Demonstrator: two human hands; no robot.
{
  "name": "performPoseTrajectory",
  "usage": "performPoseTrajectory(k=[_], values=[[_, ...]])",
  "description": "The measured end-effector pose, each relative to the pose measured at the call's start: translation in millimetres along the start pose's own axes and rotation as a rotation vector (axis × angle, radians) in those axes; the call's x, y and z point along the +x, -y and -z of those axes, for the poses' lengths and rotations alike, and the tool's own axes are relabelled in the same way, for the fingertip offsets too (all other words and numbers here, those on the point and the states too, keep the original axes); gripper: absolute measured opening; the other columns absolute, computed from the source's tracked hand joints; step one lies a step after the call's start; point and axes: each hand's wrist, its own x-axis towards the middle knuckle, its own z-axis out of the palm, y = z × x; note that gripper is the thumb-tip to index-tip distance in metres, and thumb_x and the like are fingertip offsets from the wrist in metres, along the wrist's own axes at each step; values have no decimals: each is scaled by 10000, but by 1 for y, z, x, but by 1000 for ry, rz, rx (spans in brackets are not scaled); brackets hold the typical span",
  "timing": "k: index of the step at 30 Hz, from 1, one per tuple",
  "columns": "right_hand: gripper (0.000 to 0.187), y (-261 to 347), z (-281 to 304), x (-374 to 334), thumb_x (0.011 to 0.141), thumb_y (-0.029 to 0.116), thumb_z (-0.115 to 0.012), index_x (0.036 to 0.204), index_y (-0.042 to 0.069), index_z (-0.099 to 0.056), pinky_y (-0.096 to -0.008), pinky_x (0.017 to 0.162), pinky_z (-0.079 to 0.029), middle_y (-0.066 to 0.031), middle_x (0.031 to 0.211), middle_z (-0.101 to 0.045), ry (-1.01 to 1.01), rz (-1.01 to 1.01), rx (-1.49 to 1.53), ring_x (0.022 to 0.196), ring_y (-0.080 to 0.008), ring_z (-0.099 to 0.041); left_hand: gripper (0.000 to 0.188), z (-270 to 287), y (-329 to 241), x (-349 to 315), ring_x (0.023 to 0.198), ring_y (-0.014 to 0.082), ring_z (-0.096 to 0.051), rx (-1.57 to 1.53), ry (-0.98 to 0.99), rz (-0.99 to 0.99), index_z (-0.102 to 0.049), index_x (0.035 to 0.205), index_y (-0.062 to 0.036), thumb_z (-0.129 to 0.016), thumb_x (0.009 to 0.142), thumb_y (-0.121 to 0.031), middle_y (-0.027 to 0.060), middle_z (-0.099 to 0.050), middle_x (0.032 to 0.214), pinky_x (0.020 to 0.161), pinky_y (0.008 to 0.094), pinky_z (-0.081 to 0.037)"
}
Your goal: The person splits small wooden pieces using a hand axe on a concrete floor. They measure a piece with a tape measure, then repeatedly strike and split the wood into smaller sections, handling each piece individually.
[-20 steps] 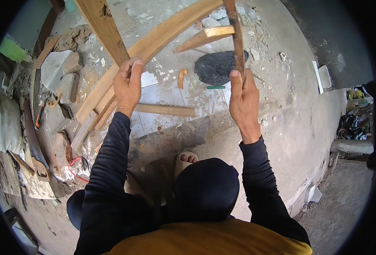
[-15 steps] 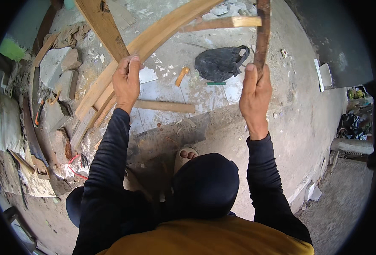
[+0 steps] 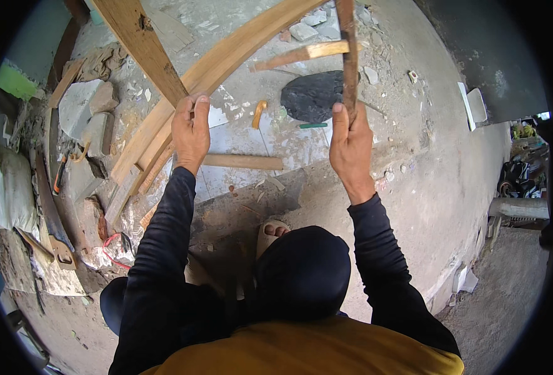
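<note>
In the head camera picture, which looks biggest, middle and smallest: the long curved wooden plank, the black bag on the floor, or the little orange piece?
1. Curved wooden plank, longest by far, though held nearer the camera.
2. Black bag.
3. Orange piece, clearly smallest.

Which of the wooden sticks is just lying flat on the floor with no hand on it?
The short pale stick on the concrete between the two arms. The left hand grips the broad plank, and the right hand grips the thin dark strip.
</note>
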Motion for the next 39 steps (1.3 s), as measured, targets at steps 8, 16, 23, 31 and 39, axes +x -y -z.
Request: performPoseTrajectory(k=[8, 16, 23, 31, 39], values=[[383, -23, -35, -27, 1138, 411, -525, 1161, 30, -557, -592, 736, -520, -311, 810, -682, 299, -244, -110, 821, -562, -685, 552, -45, -18, -14, 1067, 316, -696, 204, 106, -252, -677, 1304, 11, -676, 1047, -477, 195, -709, 1212, 960, 419, -553], [361, 63, -18, -28, 1129, 368, -569, 1179, 11, -560, -518, 762, -518, -290, 878, -670, 486, -165, 164, 832, -487, -683, 702, -56, -51, 13, 719, 248, -593, -21, -53, 16, -649, 876, 17, -530, 1083, -644, 122, -669, 766, 723, 410, -486], [405, 53, 0, -14, 1117, 400, -601, 1136, -4, -581, -482, 743, -527, -210, 858, -612, 501, -331, 302, 760, -328, -626, 839, -19, -59, 55, 768, 163, -571, -231, -111, 196, -676, 814, 35, -406, 1116, -699, 85, -634, 758, 724, 388, -478], [423, -43, -65, 7, 1101, 450, -580, 1099, 31, -633, -511, 811, -542, -207, 901, -720, 230, -265, -14, 880, -416, -724, 654, 13, -91, 65, 934, 145, -605, -221, 101, 138, -702, 1046, 40, -526, 1125, -585, 117, -690, 1047, 833, 348, -509], [470, -105, -162, -2, 1028, 442, -682, 1238, 23, -663, -493, 932, -552, -217, 1078, -752, 241, -306, -98, 1035, -434, -724, 398, 131, -139, 79, 959, 82, -581, 18, 104, -112, -686, 1193, -47, -603, 1128, -431, -16, -680, 1016, 882, 282, -477]])
